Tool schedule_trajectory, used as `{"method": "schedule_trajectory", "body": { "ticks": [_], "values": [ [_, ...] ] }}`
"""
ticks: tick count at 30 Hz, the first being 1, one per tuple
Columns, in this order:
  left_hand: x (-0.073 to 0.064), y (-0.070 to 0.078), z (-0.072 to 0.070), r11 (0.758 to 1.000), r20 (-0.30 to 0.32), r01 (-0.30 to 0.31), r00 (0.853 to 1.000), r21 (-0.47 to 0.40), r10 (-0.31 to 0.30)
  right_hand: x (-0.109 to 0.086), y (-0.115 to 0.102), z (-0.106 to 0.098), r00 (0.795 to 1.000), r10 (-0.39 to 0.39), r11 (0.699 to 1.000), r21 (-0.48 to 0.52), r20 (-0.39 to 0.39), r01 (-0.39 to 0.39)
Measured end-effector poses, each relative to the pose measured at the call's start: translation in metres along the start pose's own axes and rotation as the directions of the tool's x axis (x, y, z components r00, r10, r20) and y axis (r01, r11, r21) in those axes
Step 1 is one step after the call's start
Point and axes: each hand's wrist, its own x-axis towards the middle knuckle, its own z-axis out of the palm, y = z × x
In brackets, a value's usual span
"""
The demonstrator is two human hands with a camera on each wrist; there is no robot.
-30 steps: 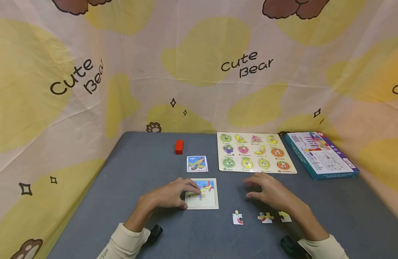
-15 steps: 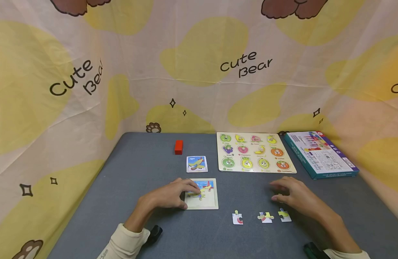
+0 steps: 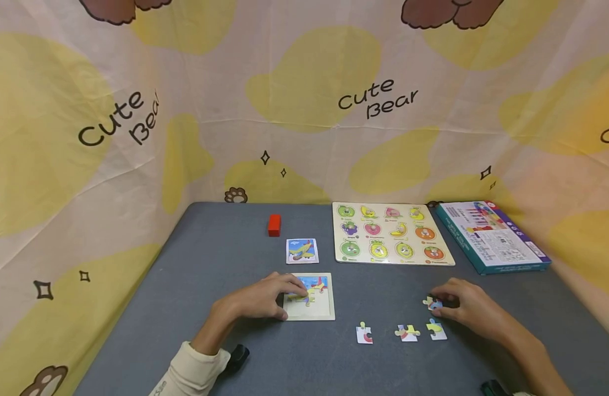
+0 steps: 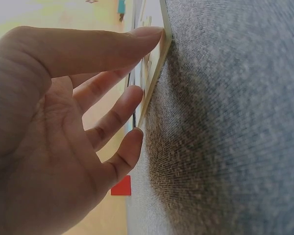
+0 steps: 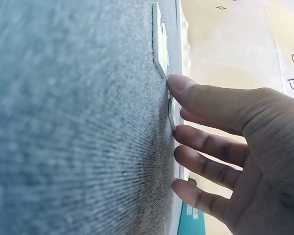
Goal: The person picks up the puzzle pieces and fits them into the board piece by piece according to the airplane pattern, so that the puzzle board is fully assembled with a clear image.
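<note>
My left hand (image 3: 262, 297) rests on the left side of a square puzzle tray (image 3: 322, 309). Its thumb is at the near left corner while the other fingers stretch over the airplane pieces laid in the upper part, partly hiding them. On the right, my right hand (image 3: 470, 309) has thumb and index finger at opposite edges of a blue-and-yellow jigsaw piece (image 3: 432, 303), pinching it low over the table. Just in front of it lies a yellow-green jigsaw piece (image 3: 437, 330). Two more jigsaw pieces, one yellow and pink (image 3: 407, 333) and one mostly white (image 3: 365, 334), lie farther left.
Behind the tray is an airplane picture card (image 3: 302, 251), with a red block (image 3: 274, 225) beyond it. A fruit board (image 3: 390, 234) and a teal-edged box (image 3: 492, 236) lie at the back right. A patterned cloth (image 3: 304, 110) hangs behind the table.
My right hand has moved right from near the fruit board's front edge, then down onto the blue-and-yellow jigsaw piece, which it now pinches. The left hand has stayed on the tray.
</note>
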Motion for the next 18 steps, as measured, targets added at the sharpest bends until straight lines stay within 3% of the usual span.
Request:
{"method": "schedule_trajectory", "body": {
  "ticks": [7, 18],
  "values": [
    [0.0001, 0.0002, -0.0002, 1.0, 0.0, -0.001, 1.0, 0.001, 0.001, -0.0034, 0.002, 0.0013, 1.0, -0.001, 1.0, -0.011, -0.029, 0.001],
    [-0.0009, 0.0016, -0.0008, 1.0, 0.004, 0.01, 1.0, -0.004, -0.01, -0.0066, 0.0066, -0.0006, 0.999, 0.038, 0.999, -0.031, -0.013, -0.039]
  ]
}}
